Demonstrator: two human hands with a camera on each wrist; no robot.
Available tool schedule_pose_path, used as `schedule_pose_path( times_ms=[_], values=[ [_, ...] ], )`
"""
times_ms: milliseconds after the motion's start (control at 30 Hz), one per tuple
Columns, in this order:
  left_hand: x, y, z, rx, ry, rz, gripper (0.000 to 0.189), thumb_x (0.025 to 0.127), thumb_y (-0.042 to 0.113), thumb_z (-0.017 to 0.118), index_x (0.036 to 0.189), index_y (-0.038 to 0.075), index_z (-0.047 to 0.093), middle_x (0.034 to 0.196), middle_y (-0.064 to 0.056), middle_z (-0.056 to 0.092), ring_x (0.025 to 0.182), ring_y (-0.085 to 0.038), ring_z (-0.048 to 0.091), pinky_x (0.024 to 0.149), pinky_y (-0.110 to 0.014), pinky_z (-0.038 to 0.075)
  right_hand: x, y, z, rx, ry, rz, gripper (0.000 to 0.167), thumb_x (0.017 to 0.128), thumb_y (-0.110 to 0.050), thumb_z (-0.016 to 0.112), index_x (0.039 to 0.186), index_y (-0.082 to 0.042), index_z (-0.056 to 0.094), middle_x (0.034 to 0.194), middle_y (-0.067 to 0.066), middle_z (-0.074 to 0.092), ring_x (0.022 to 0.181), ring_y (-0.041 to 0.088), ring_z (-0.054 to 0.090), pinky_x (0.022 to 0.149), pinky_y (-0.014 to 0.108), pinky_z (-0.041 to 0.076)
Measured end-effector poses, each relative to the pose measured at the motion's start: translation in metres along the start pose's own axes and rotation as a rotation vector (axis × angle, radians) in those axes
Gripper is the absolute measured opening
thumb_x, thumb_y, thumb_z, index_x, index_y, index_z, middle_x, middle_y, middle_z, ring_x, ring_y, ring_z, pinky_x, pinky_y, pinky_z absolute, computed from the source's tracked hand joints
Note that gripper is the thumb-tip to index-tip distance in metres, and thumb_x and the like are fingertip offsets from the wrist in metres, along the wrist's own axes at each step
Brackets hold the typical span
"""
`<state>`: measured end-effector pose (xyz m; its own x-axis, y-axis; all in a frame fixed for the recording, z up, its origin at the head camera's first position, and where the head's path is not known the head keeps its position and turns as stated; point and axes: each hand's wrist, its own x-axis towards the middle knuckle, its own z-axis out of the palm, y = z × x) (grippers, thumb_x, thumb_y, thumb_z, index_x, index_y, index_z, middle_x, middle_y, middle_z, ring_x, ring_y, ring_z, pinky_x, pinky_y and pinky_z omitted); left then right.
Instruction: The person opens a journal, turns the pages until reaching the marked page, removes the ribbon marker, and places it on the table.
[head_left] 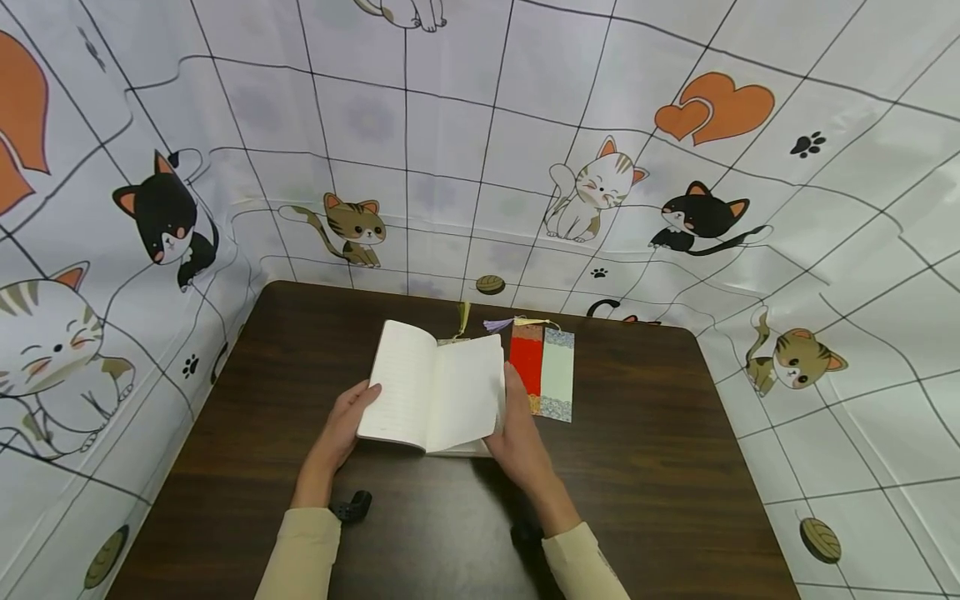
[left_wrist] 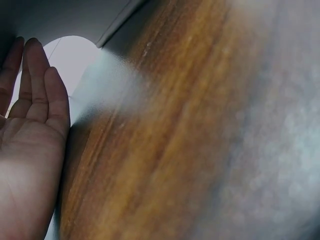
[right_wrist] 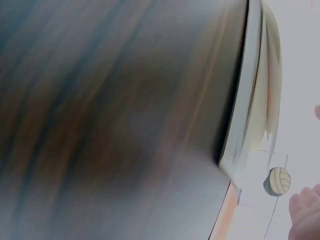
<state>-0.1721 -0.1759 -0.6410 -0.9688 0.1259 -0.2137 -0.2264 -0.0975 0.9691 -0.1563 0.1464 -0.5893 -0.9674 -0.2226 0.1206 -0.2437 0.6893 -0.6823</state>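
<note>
An open notebook [head_left: 401, 383] with pale pages is held just over the table's far half, tilted toward me. My left hand [head_left: 348, 417] grips its left edge, thumb on the page; in the left wrist view that hand's fingers [left_wrist: 37, 85] extend beneath the cover. On the other side, my right hand [head_left: 520, 433] holds the right edge, where a few leaves stand apart from the rest. The right wrist view catches the page block [right_wrist: 245, 110] edge-on and only part of the right hand [right_wrist: 306, 212]. Right of the notebook lie a red bookmark [head_left: 526, 362] and a pale green bookmark [head_left: 557, 375].
Behind the notebook an olive tassel [head_left: 463, 318] sticks out; whatever it hangs from is mostly hidden. A purple tassel [head_left: 498, 325] lies by the bookmarks. The dark wooden table [head_left: 645, 467] is enclosed by a cat-print curtain [head_left: 450, 167] at the back and sides.
</note>
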Motion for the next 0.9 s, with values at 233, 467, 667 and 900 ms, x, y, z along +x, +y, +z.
schedule_pose_path(
  times_ms=[233, 467, 667, 900],
  values=[
    [-0.001, 0.001, 0.000, 0.002, 0.010, 0.010, 0.062, 0.116, 0.041, 0.049, 0.162, -0.001, 0.043, 0.133, -0.018, 0.068, 0.104, -0.010, 0.070, 0.090, -0.027, 0.056, 0.006, -0.019, 0.011, 0.280, -0.007, 0.101, 0.111, 0.099, -0.035, 0.080, 0.173, -0.039, -0.003, 0.178, -0.003, 0.028, 0.164, 0.029, 0.030, 0.125, 0.069, 0.028],
    [-0.002, 0.002, 0.002, -0.020, 0.017, 0.006, 0.059, 0.116, 0.038, 0.048, 0.160, -0.002, 0.045, 0.122, -0.007, 0.072, 0.099, -0.011, 0.071, 0.087, -0.028, 0.057, 0.008, -0.033, 0.027, 0.224, -0.125, -0.043, 0.062, 0.106, -0.022, 0.062, 0.164, -0.011, 0.042, 0.176, 0.013, 0.030, 0.162, 0.036, 0.032, 0.127, 0.062, 0.032],
    [0.001, 0.000, 0.002, -0.055, 0.001, 0.012, 0.059, 0.116, 0.039, 0.048, 0.158, -0.003, 0.046, 0.113, 0.001, 0.074, 0.097, -0.012, 0.072, 0.085, -0.029, 0.059, 0.006, -0.042, 0.041, 0.239, -0.187, -0.062, 0.053, 0.107, -0.023, 0.065, 0.158, -0.014, 0.052, 0.174, 0.019, 0.031, 0.161, 0.039, 0.032, 0.125, 0.064, 0.034],
    [0.002, 0.000, 0.001, -0.050, -0.006, 0.020, 0.062, 0.117, 0.040, 0.043, 0.158, -0.006, 0.044, 0.113, 0.001, 0.074, 0.098, -0.009, 0.072, 0.085, -0.028, 0.059, 0.006, -0.051, 0.050, 0.082, -0.207, -0.135, 0.045, 0.108, -0.030, 0.063, 0.153, -0.027, 0.060, 0.175, 0.012, 0.033, 0.158, 0.037, 0.039, 0.122, 0.061, 0.040]
  ],
)
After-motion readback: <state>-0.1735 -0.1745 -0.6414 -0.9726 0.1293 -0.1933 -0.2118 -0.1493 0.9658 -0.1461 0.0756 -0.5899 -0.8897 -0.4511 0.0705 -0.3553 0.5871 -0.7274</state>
